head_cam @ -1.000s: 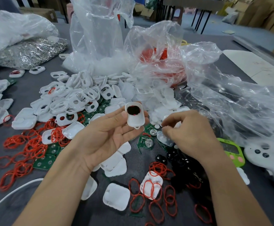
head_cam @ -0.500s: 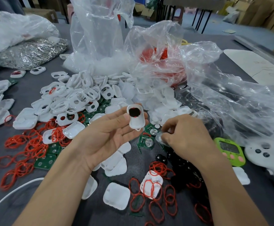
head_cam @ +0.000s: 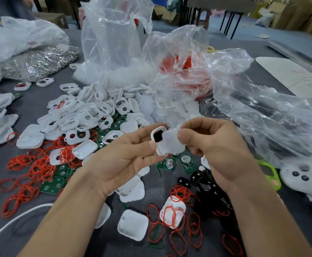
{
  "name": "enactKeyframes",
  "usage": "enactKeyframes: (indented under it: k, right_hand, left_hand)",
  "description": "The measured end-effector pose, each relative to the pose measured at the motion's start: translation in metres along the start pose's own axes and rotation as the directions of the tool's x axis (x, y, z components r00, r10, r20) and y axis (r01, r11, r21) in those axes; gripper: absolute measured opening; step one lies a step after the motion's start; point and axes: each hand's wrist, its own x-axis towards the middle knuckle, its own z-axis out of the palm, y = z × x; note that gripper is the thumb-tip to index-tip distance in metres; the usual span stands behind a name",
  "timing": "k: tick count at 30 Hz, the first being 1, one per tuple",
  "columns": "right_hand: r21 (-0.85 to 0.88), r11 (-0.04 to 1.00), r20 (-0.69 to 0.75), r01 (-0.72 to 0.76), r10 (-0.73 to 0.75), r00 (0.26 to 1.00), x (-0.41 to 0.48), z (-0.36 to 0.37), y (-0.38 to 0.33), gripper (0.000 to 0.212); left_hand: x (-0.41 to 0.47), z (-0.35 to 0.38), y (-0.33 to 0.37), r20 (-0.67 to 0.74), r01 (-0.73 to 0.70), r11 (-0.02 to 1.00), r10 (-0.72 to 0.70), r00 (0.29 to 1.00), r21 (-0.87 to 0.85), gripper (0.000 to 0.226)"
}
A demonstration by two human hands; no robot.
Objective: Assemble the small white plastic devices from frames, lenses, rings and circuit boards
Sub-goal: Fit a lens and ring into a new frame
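Note:
My left hand [head_cam: 125,156] grips a small white frame [head_cam: 156,135] with a black and red insert showing in its window. My right hand [head_cam: 218,145] pinches a translucent white cover piece [head_cam: 172,143] and holds it against the front of that frame, hiding most of it. Both hands are raised above the grey table [head_cam: 31,101]. Below them lie green circuit boards [head_cam: 185,161], black lenses [head_cam: 203,180], red rings [head_cam: 173,216] and a heap of white frames [head_cam: 88,115].
Clear plastic bags [head_cam: 114,43] of white and red parts stand behind the heap, and another bag [head_cam: 274,115] sprawls to the right. A green timer [head_cam: 270,173] and a white handheld device [head_cam: 307,180] lie at the right. A white cable [head_cam: 12,221] runs at lower left.
My right hand picked a translucent cover off the table and brought it up and left onto the frame. My left hand stayed raised, turning the frame slightly toward it.

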Motion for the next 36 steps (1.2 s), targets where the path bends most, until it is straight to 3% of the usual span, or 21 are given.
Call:
enactKeyframes:
  k: [8, 17, 20, 23, 26, 29, 32, 36]
  right_hand:
    - [-0.345, 0.926, -0.129, 0.152, -0.207, 0.970, -0.002, 0.017, 0.011, 0.012]
    - [-0.618, 0.761, -0.228, 0.197, -0.413, 0.882, -0.007, 0.033, 0.015, 0.022]
    - [-0.591, 0.790, -0.260, 0.166, -0.382, 0.887, -0.005, 0.032, 0.019, 0.028]
    - [-0.350, 0.929, -0.319, 0.117, -0.236, 0.918, 0.001, 0.024, 0.019, 0.018]
    - [-0.216, 0.968, -0.256, 0.128, -0.183, 0.949, 0.004, 0.013, 0.013, 0.012]
    - [-0.285, 0.949, -0.136, 0.133, -0.177, 0.975, 0.002, 0.014, 0.015, 0.021]
    - [-0.412, 0.905, -0.131, 0.109, -0.177, 0.975, 0.002, 0.018, 0.020, 0.029]
    - [-0.385, 0.919, -0.102, 0.080, -0.129, 0.986, 0.003, 0.019, 0.021, 0.039]
  left_hand:
    - [-0.002, 0.002, -0.002, 0.059, 0.003, 1.000, -0.004, 0.998, 0.026, 0.044]
    - [-0.001, 0.003, -0.002, 0.055, 0.000, 1.000, 0.000, 0.998, 0.007, 0.039]
    - [-0.002, 0.004, -0.001, 0.061, -0.009, 1.000, 0.009, 0.998, -0.012, 0.039]
    - [-0.003, 0.003, 0.001, 0.070, -0.017, 0.998, 0.021, 0.997, -0.057, 0.044]
    - [-0.003, 0.004, 0.001, 0.078, -0.009, 0.995, 0.017, 0.997, -0.100, 0.045]
    - [-0.003, 0.004, 0.002, 0.067, -0.009, 0.998, 0.013, 0.998, -0.061, 0.042]
    - [-0.003, 0.004, 0.001, 0.063, -0.006, 0.999, 0.008, 0.998, -0.036, 0.044]
    - [-0.003, 0.004, 0.000, 0.060, -0.008, 1.000, 0.009, 0.998, -0.022, 0.045]
